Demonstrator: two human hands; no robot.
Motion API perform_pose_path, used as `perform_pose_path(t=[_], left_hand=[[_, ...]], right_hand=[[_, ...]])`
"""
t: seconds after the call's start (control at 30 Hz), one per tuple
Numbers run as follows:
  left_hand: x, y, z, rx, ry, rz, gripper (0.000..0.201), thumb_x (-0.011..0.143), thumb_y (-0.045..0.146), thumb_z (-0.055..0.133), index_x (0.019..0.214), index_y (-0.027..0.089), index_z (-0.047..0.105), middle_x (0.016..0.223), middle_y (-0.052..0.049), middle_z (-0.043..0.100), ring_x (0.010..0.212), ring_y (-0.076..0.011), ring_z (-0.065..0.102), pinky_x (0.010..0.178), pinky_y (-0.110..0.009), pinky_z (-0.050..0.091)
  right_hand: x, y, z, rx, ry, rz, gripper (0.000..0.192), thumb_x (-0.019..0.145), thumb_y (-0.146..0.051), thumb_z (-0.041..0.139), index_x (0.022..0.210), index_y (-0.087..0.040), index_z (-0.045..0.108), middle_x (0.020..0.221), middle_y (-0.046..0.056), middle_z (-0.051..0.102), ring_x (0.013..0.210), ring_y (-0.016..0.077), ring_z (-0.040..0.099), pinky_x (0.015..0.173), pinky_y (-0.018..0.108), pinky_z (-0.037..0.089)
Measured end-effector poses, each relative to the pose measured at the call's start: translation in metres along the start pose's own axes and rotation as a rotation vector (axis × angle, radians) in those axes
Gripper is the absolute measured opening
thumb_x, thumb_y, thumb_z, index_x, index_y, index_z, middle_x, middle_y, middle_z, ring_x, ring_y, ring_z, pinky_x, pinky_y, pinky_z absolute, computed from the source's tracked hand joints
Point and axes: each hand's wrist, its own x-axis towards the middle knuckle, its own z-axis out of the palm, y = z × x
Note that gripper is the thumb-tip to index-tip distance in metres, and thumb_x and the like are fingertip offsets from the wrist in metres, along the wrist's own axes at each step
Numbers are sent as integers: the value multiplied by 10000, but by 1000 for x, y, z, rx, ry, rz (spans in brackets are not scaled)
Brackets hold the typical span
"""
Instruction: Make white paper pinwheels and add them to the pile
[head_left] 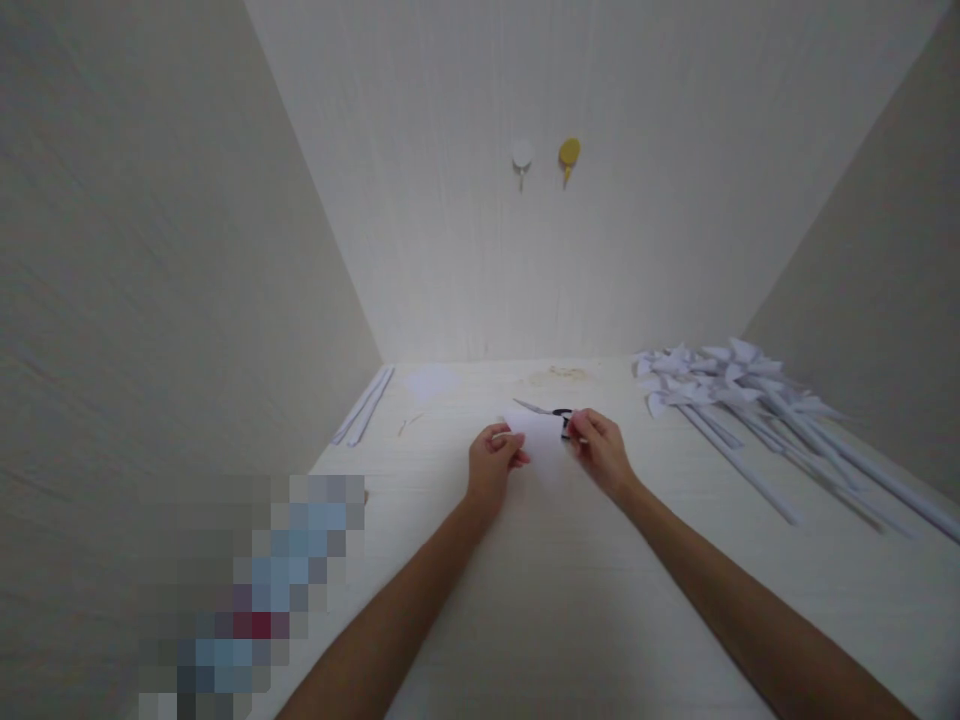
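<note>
My left hand point(495, 458) is closed at the left edge of a small white sheet of paper point(544, 450), pinching it between thumb and fingers. A pair of scissors point(534, 407) with black handles is at the paper's far side, blades pointing left. My right hand point(600, 448) is closed at the scissors' handles, its fingertips on the loops at the paper's right edge. How the fingers sit in the loops is too small to make out.
Several white paper pinwheels point(720, 380) with paper sticks lie piled at the right. Two rolled paper sticks point(367, 405) and a flat white sheet point(431, 380) lie at the far left. A white hook point(522, 155) and a yellow hook point(570, 152) are on the wall. A pixelated area covers the lower left.
</note>
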Motion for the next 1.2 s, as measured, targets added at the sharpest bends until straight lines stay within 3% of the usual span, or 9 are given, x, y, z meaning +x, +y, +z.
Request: perform_pose_path(t=[0.1, 0.17, 0.3, 0.37, 0.5, 0.7, 0.9, 1.07, 1.2], left_hand=[[-18, 1, -11, 54, -40, 16, 343, 550, 287, 684, 759, 162, 443, 468, 54, 537, 392, -79, 512, 398, -164, 360], [-26, 3, -16, 84, -14, 8, 355, 546, 296, 686, 744, 176, 417, 492, 60, 530, 379, -75, 497, 388, -169, 348], [-33, 10, -18, 245, 45, 137, 322, 551, 270, 684, 688, 176, 409, 642, 49, 510, 422, -37, 455, 373, -152, 306], [-35, 12, -16, 313, -111, 169, 268, 588, 291, 658, 644, 160, 430, 618, 46, 466, 467, -37, 439, 399, -148, 311], [-40, 12, -14, 328, -484, 110, 324, 607, 387, 633, 568, 138, 431, 600, 30, 445, 486, -45, 412, 413, -163, 304], [-41, 14, -15, 289, -545, 45, 400, 588, 458, 631, 507, 136, 408, 545, 14, 478, 490, -60, 431, 463, -189, 332], [-42, 14, -15, 228, -559, 2, 344, 626, 445, 603, 582, 134, 461, 560, 18, 478, 484, -59, 443, 459, -186, 364], [-44, 13, -15, 181, -485, -32, 246, 677, 376, 552, 694, 137, 495, 593, 11, 482, 477, -72, 463, 408, -184, 394], [-44, 17, -13, 178, -425, -3, 187, 663, 313, 555, 690, 133, 512, 628, 3, 486, 533, -85, 485, 443, -191, 433]], right_hand=[[-29, -6, 17, 193, -158, 133, 369, 675, -554, 478, 630, -190, 431, 494, -53, 398, 399, 72, 349, 382, 209, 264], [-44, -10, 26, 172, -270, 168, 357, 636, -522, 548, 643, -178, 453, 488, -52, 412, 389, 68, 343, 378, 213, 263], [-53, -15, 30, 73, -212, 119, 325, 668, -475, 535, 610, -173, 430, 484, -57, 358, 410, 64, 320, 381, 207, 259], [-51, -17, 28, 43, -216, -5, 297, 696, -428, 524, 587, -174, 415, 536, -43, 361, 471, 73, 343, 422, 210, 294], [-51, -21, 24, 55, -399, -259, 315, 695, -340, 562, 518, -173, 362, 637, -16, 367, 588, 93, 377, 480, 208, 321], [-55, -24, 23, 207, -569, -247, 302, 649, -257, 630, 546, -176, 358, 723, -9, 373, 623, 91, 386, 495, 202, 331], [-53, -18, 21, 270, -565, -218, 283, 642, -298, 642, 561, -176, 399, 710, -6, 392, 648, 111, 429, 533, 231, 371], [-53, -18, 23, 356, -550, -116, 205, 662, -300, 623, 657, -183, 455, 672, -18, 446, 589, 105, 474, 506, 231, 394], [-51, -21, 22, 288, -333, -35, 162, 685, -310, 588, 698, -173, 502, 623, -22, 490, 569, 105, 480, 505, 220, 397]])
